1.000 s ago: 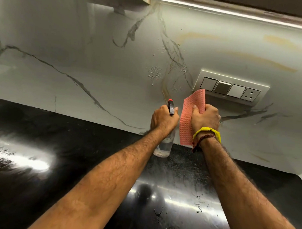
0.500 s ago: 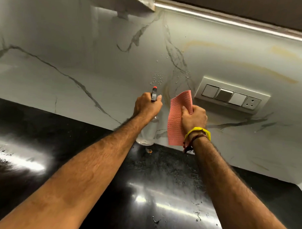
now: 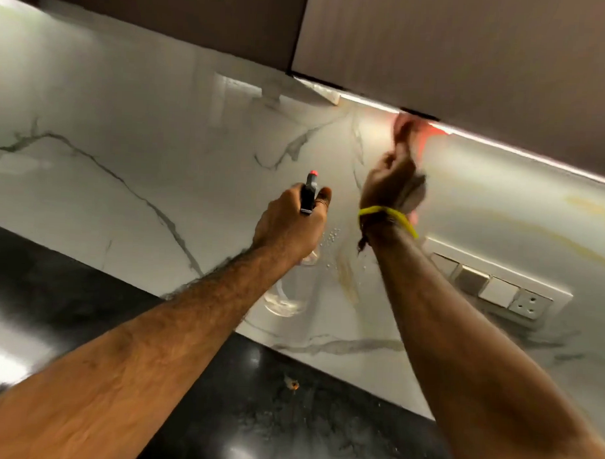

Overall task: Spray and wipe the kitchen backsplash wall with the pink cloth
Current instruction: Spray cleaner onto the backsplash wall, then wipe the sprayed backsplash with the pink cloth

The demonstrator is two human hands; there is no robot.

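Observation:
My left hand (image 3: 291,222) grips a clear spray bottle (image 3: 286,297) with a black, red-tipped nozzle (image 3: 309,191), held up in front of the white marble backsplash (image 3: 142,148). My right hand (image 3: 392,184), with a yellow band on the wrist, is raised high and blurred. It holds the pink cloth (image 3: 429,134) against the wall just under the cabinet's light strip. Most of the cloth is hidden behind the hand. Spray droplets (image 3: 333,234) cling to the wall between my hands.
A white switch and socket plate (image 3: 498,287) sits on the wall right of my right forearm. Brown upper cabinets (image 3: 438,45) overhang the wall. The glossy black countertop (image 3: 287,417) lies below, with a small orange crumb (image 3: 294,386) on it.
Both hands have risen up the wall. My right hand swept the pink cloth from beside the switch plate up to the underside of the cabinet; the view tilted upward.

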